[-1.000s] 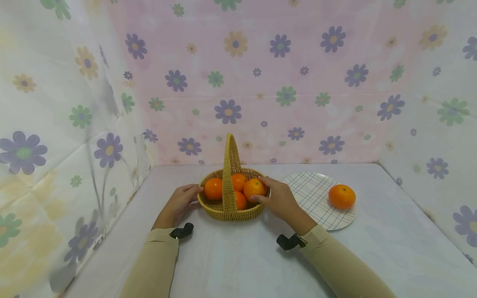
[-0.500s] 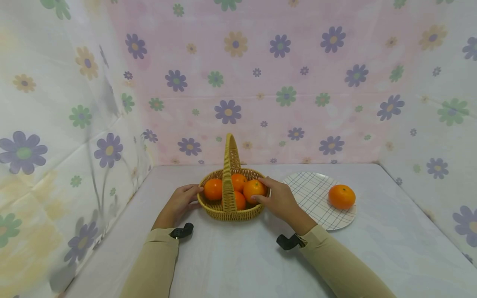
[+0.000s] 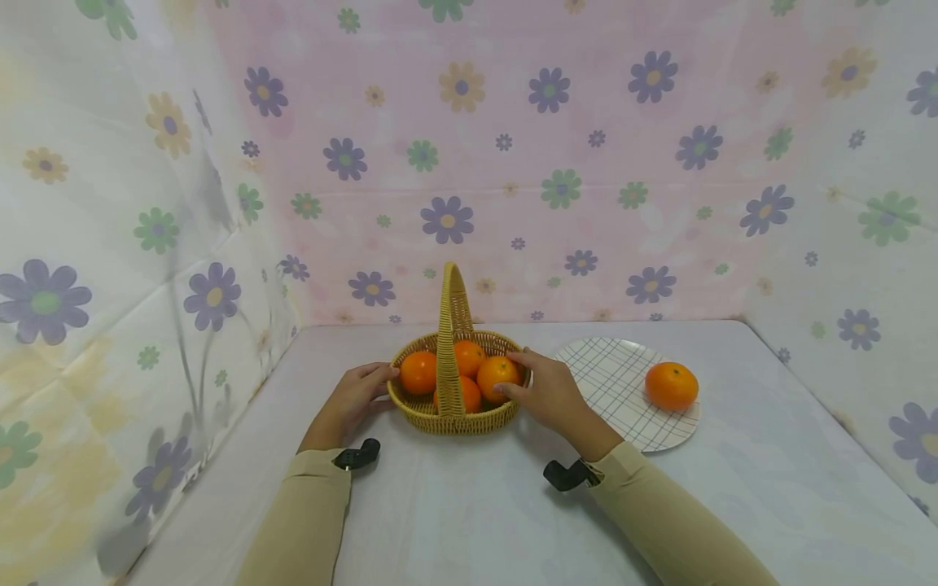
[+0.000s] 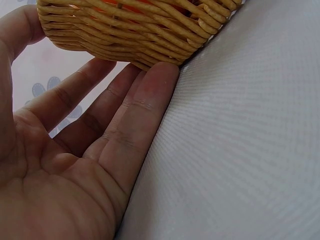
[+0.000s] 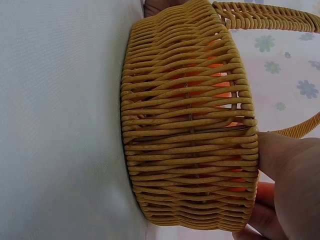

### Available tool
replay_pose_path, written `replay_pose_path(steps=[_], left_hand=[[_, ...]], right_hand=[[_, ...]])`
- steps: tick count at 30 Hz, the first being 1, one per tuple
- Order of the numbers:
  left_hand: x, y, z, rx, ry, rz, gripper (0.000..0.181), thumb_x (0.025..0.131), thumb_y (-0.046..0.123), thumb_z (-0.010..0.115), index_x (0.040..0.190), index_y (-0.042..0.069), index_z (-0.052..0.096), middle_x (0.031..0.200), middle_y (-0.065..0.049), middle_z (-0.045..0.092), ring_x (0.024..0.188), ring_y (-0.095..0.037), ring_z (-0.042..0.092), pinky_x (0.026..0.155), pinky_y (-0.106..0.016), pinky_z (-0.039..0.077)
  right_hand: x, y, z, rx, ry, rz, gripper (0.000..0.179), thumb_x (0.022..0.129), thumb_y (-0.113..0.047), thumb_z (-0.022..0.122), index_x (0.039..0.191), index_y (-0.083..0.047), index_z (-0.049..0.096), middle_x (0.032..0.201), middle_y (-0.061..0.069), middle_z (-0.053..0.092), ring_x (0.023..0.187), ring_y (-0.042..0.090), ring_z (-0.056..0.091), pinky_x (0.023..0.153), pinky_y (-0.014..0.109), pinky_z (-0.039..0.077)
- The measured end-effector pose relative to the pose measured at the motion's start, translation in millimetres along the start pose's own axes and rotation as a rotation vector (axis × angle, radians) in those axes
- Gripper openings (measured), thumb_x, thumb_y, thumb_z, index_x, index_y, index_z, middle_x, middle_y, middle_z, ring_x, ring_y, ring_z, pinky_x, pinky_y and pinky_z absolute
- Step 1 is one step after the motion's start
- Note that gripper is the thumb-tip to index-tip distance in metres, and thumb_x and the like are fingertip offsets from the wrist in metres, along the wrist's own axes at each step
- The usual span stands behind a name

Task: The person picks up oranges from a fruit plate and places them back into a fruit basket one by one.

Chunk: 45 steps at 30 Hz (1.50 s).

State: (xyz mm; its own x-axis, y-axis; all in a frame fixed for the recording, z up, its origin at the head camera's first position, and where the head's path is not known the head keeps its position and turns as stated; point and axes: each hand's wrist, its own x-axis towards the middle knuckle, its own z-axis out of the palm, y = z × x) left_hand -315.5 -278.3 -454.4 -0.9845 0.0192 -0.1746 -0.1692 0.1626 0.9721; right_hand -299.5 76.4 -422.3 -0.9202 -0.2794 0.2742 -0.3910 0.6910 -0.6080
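Note:
A woven wicker basket [image 3: 484, 423] with a tall arched handle stands on the table, several oranges inside. My left hand [image 3: 357, 397] holds its left end, thumb at the rim. In the left wrist view its fingers [image 4: 142, 110] meet the outer wall near the tabletop. At the right end, my right hand [image 3: 551, 392] grips an orange [image 3: 498, 377] that sits in the basket, its thumb on the near side. Another orange [image 3: 418, 373] lies left of the handle, one [image 3: 469, 358] lies behind, and one [image 3: 470, 394] is partly hidden by the handle.
A white plate with a grid pattern [image 3: 608, 382] lies to the right of the basket. One orange [image 3: 671, 387] rests near its right edge. Flowered cloth [image 3: 513, 203] stands behind the table and along both sides.
The orange at my right hand has sunk a little lower and leftward. The front orange has shifted left behind the handle. The basket and both hands stay nearly in place.

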Motion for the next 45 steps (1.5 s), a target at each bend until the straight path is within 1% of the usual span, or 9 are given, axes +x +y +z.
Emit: replay_pose_path(steps=[10, 17, 21, 24, 29, 33, 37, 42, 45], left_hand=[[-1.8, 1.4, -0.3, 0.010, -0.003, 0.006, 0.054, 0.100, 0.040, 0.065, 0.138, 0.002, 0.061, 0.145, -0.015, 0.057, 0.117, -0.023, 0.067, 0.096, -0.038, 0.062], [-1.0, 1.0, 0.0, 0.014, 0.011, -0.011, 0.054, 0.099, 0.041, 0.066, 0.138, 0.005, 0.062, 0.146, -0.014, 0.058, 0.116, -0.023, 0.067, 0.096, -0.038, 0.061], [-2.2, 1.6, 0.1, 0.015, 0.005, -0.005, 0.054, 0.099, 0.041, 0.066, 0.139, 0.004, 0.062, 0.146, -0.015, 0.057, 0.116, -0.023, 0.067, 0.096, -0.039, 0.061], [-2.4, 1.8, 0.1, 0.008, 0.003, -0.004, 0.054, 0.099, 0.040, 0.066, 0.139, 0.003, 0.061, 0.146, -0.015, 0.057, 0.116, -0.023, 0.067, 0.096, -0.039, 0.062], [-1.4, 1.3, 0.1, 0.005, 0.005, -0.017, 0.055, 0.098, 0.041, 0.067, 0.139, 0.004, 0.061, 0.147, -0.014, 0.056, 0.118, -0.024, 0.067, 0.096, -0.039, 0.061], [-0.3, 0.9, -0.3, 0.003, 0.003, -0.016, 0.055, 0.098, 0.041, 0.067, 0.139, 0.004, 0.062, 0.147, -0.014, 0.056, 0.118, -0.024, 0.066, 0.096, -0.039, 0.061], [0.7, 0.0, -0.6, 0.004, 0.001, -0.013, 0.055, 0.098, 0.041, 0.067, 0.139, 0.004, 0.062, 0.147, -0.014, 0.055, 0.117, -0.023, 0.067, 0.096, -0.039, 0.061], [1.0, -0.9, -0.3, 0.003, 0.006, -0.014, 0.055, 0.098, 0.041, 0.067, 0.139, 0.005, 0.061, 0.146, -0.014, 0.056, 0.116, -0.023, 0.067, 0.095, -0.039, 0.062], [1.2, -1.1, -0.2, 0.002, 0.009, -0.013, 0.054, 0.098, 0.041, 0.067, 0.139, 0.005, 0.061, 0.146, -0.014, 0.056, 0.117, -0.024, 0.067, 0.095, -0.039, 0.062]], right_hand=[[0.2, 0, -1, 0.000, 0.010, -0.016, 0.064, 0.087, -0.042, 0.083, 0.139, -0.011, 0.065, 0.148, 0.020, 0.057, 0.140, 0.037, 0.053, 0.115, 0.052, 0.047], [0.5, 0, -3, -0.031, 0.002, -0.008, 0.061, 0.088, -0.044, 0.082, 0.139, -0.014, 0.066, 0.147, 0.017, 0.060, 0.141, 0.035, 0.053, 0.116, 0.052, 0.045], [1.1, 1, -6, -0.032, 0.008, 0.000, 0.056, 0.089, -0.045, 0.081, 0.135, -0.017, 0.069, 0.146, 0.015, 0.061, 0.140, 0.035, 0.054, 0.116, 0.053, 0.045], [2.0, 2, -9, -0.023, 0.013, 0.005, 0.051, 0.089, -0.045, 0.080, 0.132, -0.018, 0.071, 0.141, 0.011, 0.066, 0.139, 0.032, 0.056, 0.116, 0.053, 0.045], [2.7, 1, -20, -0.027, -0.020, 0.009, 0.044, 0.091, -0.042, 0.079, 0.127, -0.017, 0.073, 0.130, 0.002, 0.072, 0.130, 0.029, 0.062, 0.113, 0.051, 0.049], [2.0, -2, -32, -0.055, -0.058, 0.019, 0.038, 0.092, -0.039, 0.079, 0.124, -0.019, 0.075, 0.131, 0.004, 0.071, 0.128, 0.031, 0.062, 0.112, 0.052, 0.049], [1.9, -1, -43, -0.061, -0.081, 0.029, 0.038, 0.092, -0.039, 0.078, 0.124, -0.018, 0.075, 0.134, 0.006, 0.070, 0.132, 0.032, 0.060, 0.114, 0.055, 0.047], [2.9, 3, -54, -0.061, -0.102, 0.025, 0.041, 0.093, -0.037, 0.077, 0.127, -0.015, 0.073, 0.132, 0.010, 0.070, 0.126, 0.034, 0.062, 0.108, 0.057, 0.051], [3.3, 6, -61, -0.054, -0.109, 0.027, 0.040, 0.093, -0.036, 0.077, 0.127, -0.016, 0.072, 0.130, 0.008, 0.071, 0.124, 0.032, 0.063, 0.106, 0.055, 0.053]])
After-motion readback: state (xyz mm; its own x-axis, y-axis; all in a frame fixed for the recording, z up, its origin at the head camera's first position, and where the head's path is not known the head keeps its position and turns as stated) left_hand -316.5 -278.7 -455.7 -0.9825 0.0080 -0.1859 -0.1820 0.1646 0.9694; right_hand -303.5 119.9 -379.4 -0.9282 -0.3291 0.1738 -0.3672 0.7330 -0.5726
